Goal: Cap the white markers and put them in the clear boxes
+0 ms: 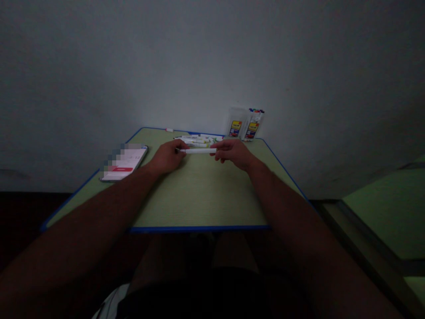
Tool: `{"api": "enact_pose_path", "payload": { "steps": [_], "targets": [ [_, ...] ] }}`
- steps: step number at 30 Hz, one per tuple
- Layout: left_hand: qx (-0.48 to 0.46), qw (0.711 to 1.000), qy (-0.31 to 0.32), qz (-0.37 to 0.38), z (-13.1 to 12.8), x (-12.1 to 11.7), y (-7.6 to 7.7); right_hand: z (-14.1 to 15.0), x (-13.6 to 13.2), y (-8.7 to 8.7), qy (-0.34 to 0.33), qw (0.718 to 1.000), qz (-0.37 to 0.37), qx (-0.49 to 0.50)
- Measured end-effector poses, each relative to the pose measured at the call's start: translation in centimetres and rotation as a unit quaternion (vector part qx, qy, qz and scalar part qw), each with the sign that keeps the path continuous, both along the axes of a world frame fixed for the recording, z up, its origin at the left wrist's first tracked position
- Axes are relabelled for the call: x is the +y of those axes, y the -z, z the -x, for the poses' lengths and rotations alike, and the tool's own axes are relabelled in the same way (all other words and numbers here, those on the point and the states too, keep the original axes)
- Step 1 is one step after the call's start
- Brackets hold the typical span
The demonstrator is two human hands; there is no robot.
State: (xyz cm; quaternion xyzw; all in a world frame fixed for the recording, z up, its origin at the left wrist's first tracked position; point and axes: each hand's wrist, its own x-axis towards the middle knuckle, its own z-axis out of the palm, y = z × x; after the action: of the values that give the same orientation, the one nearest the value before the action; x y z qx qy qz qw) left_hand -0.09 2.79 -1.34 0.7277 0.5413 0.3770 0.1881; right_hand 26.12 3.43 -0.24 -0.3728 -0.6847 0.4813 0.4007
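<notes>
A white marker pen [201, 151] lies level between my two hands, above the far half of the table. My left hand [168, 156] grips its left end, thumb and fingers closed on it. At the other end, the fingertips of my right hand [232, 153] pinch the marker. Just behind it, several loose white markers [195, 141] lie in a pile near the table's back edge, partly hidden by my hands.
The small table [199, 199] has a blue rim and stands against a grey wall [199, 66]. A lit phone [128, 164] lies at the left. A clear plastic case [236, 122] and a case of markers [254, 125] stand at the back right. A short cap-like piece [169, 130] lies at the back left.
</notes>
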Motion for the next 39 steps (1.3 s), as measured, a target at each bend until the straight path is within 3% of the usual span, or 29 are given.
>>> {"api": "enact_pose_path", "payload": {
  "steps": [7,12,30,39],
  "targets": [
    [-0.005,1.0,-0.02,0.015,0.2,0.0,0.0,-0.5,0.5,0.1,0.1,0.99,-0.037,-0.096],
    [-0.054,0.998,-0.023,0.016,0.0,-0.1,-0.2,-0.6,0.9,0.5,0.127,0.987,-0.019,-0.094],
    [-0.129,0.989,-0.014,0.065,-1.1,-1.5,-1.1,-1.6,1.0,0.6,0.106,0.993,0.023,-0.046],
    [-0.145,0.987,-0.015,0.065,-1.4,-1.7,-0.9,-1.6,1.1,0.5,0.101,0.994,0.008,-0.041]
  ]
}}
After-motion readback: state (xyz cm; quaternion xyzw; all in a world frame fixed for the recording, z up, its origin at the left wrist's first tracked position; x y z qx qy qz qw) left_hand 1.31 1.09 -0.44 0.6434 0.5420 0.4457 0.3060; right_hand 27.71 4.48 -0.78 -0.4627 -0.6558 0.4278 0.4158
